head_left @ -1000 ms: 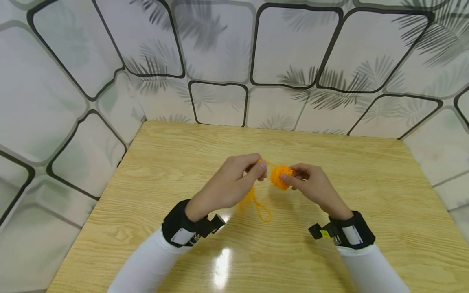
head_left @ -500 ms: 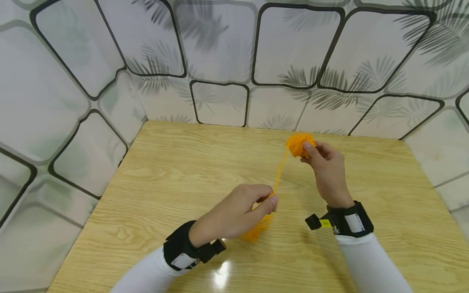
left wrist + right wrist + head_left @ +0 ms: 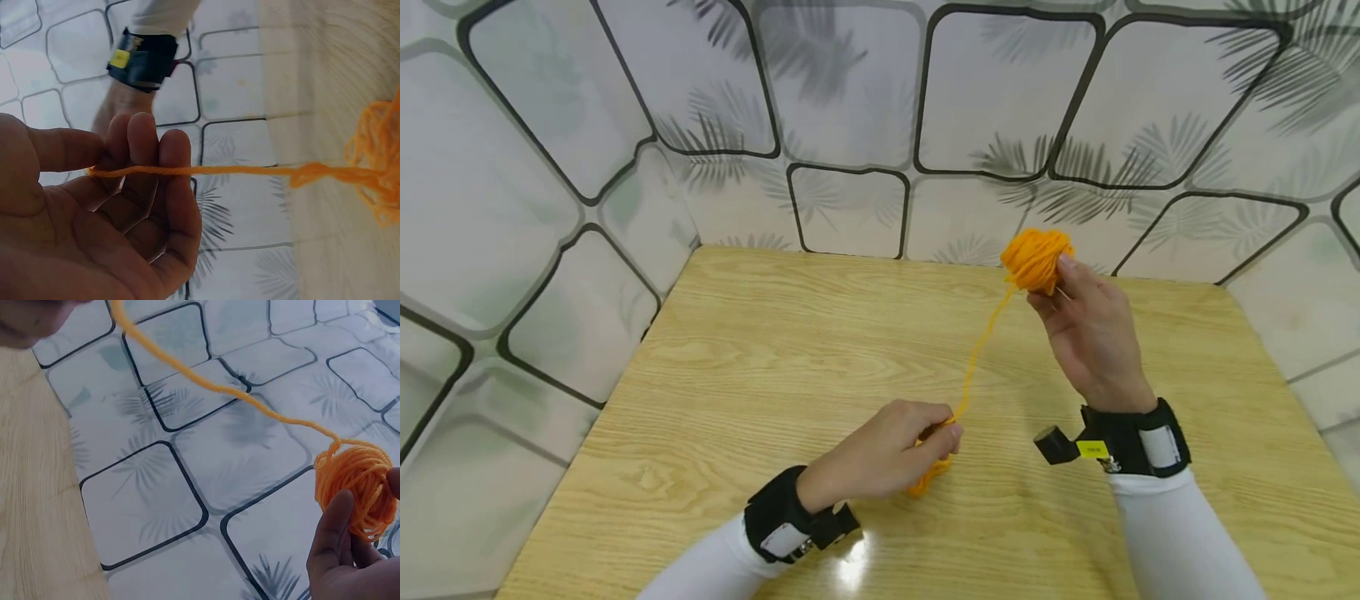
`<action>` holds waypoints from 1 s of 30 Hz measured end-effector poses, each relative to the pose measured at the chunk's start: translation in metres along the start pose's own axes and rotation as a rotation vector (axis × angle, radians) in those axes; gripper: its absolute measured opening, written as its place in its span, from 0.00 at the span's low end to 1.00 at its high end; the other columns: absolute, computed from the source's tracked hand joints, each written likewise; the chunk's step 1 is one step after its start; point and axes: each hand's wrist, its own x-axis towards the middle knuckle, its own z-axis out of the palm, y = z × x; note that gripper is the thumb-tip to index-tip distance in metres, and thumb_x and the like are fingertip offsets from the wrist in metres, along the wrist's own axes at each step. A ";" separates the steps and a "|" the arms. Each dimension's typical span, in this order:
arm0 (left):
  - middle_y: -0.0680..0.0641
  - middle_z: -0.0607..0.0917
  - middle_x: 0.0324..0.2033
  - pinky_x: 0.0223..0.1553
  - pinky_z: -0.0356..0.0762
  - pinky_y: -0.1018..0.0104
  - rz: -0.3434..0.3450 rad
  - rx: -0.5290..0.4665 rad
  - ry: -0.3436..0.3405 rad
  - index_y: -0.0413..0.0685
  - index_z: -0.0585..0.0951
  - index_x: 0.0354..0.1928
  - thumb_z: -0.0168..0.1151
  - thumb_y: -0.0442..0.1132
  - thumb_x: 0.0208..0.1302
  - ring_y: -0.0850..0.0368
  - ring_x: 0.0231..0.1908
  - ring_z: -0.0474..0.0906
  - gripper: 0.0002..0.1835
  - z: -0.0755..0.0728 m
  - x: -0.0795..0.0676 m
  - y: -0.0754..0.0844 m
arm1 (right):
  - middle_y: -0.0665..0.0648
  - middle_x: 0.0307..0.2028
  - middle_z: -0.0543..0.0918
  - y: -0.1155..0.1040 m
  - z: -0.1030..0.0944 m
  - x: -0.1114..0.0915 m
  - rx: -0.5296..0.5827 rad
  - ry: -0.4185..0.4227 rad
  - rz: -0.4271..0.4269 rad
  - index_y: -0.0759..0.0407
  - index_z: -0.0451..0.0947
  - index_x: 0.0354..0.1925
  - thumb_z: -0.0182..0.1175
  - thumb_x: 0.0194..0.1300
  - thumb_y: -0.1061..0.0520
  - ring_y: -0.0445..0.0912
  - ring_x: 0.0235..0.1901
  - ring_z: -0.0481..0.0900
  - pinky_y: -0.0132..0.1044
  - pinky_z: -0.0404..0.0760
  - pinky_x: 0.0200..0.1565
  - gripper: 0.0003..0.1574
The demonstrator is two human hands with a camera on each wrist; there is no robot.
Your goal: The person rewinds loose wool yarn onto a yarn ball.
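Head: right hand (image 3: 1097, 329) pinches orange yarn ball (image 3: 1033, 260), raised toward the table's (image 3: 760, 333) far side; left hand (image 3: 883, 450) pinches the strand (image 3: 975, 358), lower over the table. Left wrist: twisted loop (image 3: 306, 173) beside loose yarn (image 3: 378, 150) at table; pulling could knot it. Right wrist: strand slack above table, might tangle if dropped.

Pale wood-grain tabletop (image 3: 775, 333) fills the lower frame, narrowing toward its far edge. White glare spot (image 3: 852, 571) on it, bottom, left of centre. Whitish far wall (image 3: 850, 83) across the top: rounded black and grey outlines, grey palm-like fronds (image 3: 1322, 75) heaviest upper right. Left wall (image 3: 482, 167) similarly patterned, faint green tints.
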 end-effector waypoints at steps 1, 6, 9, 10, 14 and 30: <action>0.56 0.73 0.18 0.20 0.66 0.71 -0.013 0.004 -0.005 0.56 0.74 0.31 0.39 0.53 0.72 0.62 0.15 0.65 0.18 0.000 0.002 -0.004 | 0.61 0.50 0.71 -0.002 0.002 -0.002 0.003 -0.030 0.011 0.73 0.67 0.55 0.49 0.68 0.61 0.49 0.44 0.70 0.34 0.72 0.45 0.21; 0.51 0.76 0.22 0.23 0.67 0.70 -0.105 0.006 -0.028 0.53 0.76 0.32 0.40 0.49 0.73 0.58 0.20 0.70 0.17 -0.007 0.017 -0.024 | 0.60 0.49 0.73 -0.009 0.015 -0.016 -0.054 -0.259 0.093 0.73 0.64 0.57 0.40 0.72 0.60 0.48 0.45 0.70 0.36 0.69 0.48 0.21; 0.46 0.79 0.27 0.25 0.65 0.69 -0.144 -0.053 -0.020 0.48 0.77 0.33 0.39 0.44 0.73 0.54 0.24 0.70 0.17 -0.017 0.030 -0.034 | 0.59 0.46 0.75 -0.010 0.019 -0.026 -0.088 -0.415 0.151 0.72 0.66 0.55 0.38 0.71 0.61 0.48 0.43 0.73 0.37 0.71 0.48 0.20; 0.44 0.79 0.27 0.25 0.64 0.68 -0.154 -0.068 -0.017 0.47 0.77 0.33 0.39 0.43 0.73 0.52 0.24 0.69 0.17 -0.021 0.034 -0.036 | 0.59 0.46 0.76 -0.009 0.020 -0.030 -0.107 -0.469 0.159 0.73 0.66 0.54 0.39 0.71 0.62 0.48 0.42 0.73 0.37 0.72 0.48 0.20; 0.40 0.78 0.28 0.26 0.61 0.67 -0.186 -0.125 -0.017 0.40 0.77 0.35 0.38 0.41 0.73 0.48 0.26 0.69 0.18 -0.036 0.052 -0.040 | 0.58 0.44 0.76 -0.006 0.022 -0.039 -0.183 -0.644 0.190 0.75 0.65 0.54 0.41 0.70 0.64 0.48 0.40 0.74 0.40 0.73 0.46 0.19; 0.45 0.78 0.27 0.26 0.60 0.66 -0.194 -0.070 0.099 0.45 0.78 0.31 0.43 0.42 0.70 0.50 0.26 0.69 0.16 -0.074 0.070 -0.009 | 0.61 0.39 0.80 0.019 0.001 -0.051 -0.758 -0.696 0.456 0.60 0.75 0.48 0.55 0.64 0.59 0.53 0.34 0.78 0.46 0.77 0.36 0.14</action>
